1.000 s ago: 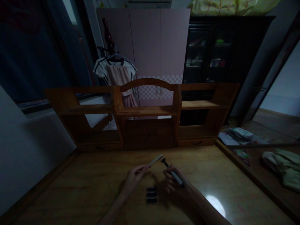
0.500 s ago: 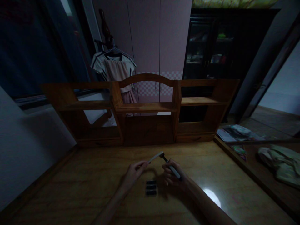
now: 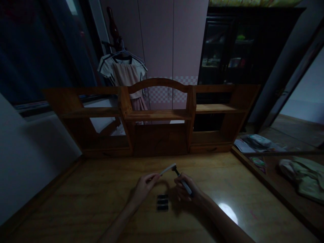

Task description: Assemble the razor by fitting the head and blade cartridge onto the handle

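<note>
Low over the wooden tabletop [image 3: 106, 189], my left hand [image 3: 146, 185] pinches one end of a thin pale strip [image 3: 167, 168]. My right hand [image 3: 186, 187] is wrapped round the grey and dark handle of a razor-like tool [image 3: 186, 186]. The tool's dark head meets or nearly meets the far end of the strip; contact is too small to tell. Between and below the hands, a small row of dark rectangular pieces [image 3: 162, 202] lies on the tabletop.
A wooden shelf unit [image 3: 158, 115] stands along the back edge of the tabletop. To the right, beyond a raised wooden edge [image 3: 263, 182], lie crumpled cloth [image 3: 303, 179] and papers [image 3: 246, 144]. A white wall [image 3: 32, 152] borders the left side.
The tool and my right hand have shifted slightly left. My left hand and the strip are almost where they were, with the same hold.
</note>
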Available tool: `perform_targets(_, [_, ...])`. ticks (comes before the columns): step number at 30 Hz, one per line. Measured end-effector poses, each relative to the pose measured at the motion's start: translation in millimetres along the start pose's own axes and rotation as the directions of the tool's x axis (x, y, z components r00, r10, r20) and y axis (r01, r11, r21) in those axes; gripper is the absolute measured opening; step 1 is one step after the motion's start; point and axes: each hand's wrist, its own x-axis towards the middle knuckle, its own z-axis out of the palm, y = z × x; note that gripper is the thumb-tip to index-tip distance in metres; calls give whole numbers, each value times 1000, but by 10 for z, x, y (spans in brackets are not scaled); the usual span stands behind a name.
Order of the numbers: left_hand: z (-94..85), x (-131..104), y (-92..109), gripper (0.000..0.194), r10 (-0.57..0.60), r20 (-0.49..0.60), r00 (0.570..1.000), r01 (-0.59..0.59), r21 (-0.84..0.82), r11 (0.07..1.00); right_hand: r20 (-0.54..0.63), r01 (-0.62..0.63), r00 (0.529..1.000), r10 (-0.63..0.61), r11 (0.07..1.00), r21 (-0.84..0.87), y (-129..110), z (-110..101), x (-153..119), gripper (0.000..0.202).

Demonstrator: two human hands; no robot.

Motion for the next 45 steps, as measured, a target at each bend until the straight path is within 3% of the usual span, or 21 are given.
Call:
perform_targets(14, [41,35,-94,38,-7,18,1000,7,-31,999,12,15,1000,-16,999,36,-73,56,-45,34])
perform_targets(19, [60,8,-44,40,-18,40,999,20,-54,998,-28,20,999,-19,998,51,-106,112,-80,33])
perform_targets(28, [65,-15,-45,59,-170,216,962,206,-157,966,-23,6,1000,-4,997,74,-136,83,-78,32])
perform_targets(45, [44,-8,-60,60,-162,257,953,210,-173,962,95,89,990,-103,986,144,-236,107,-125,37])
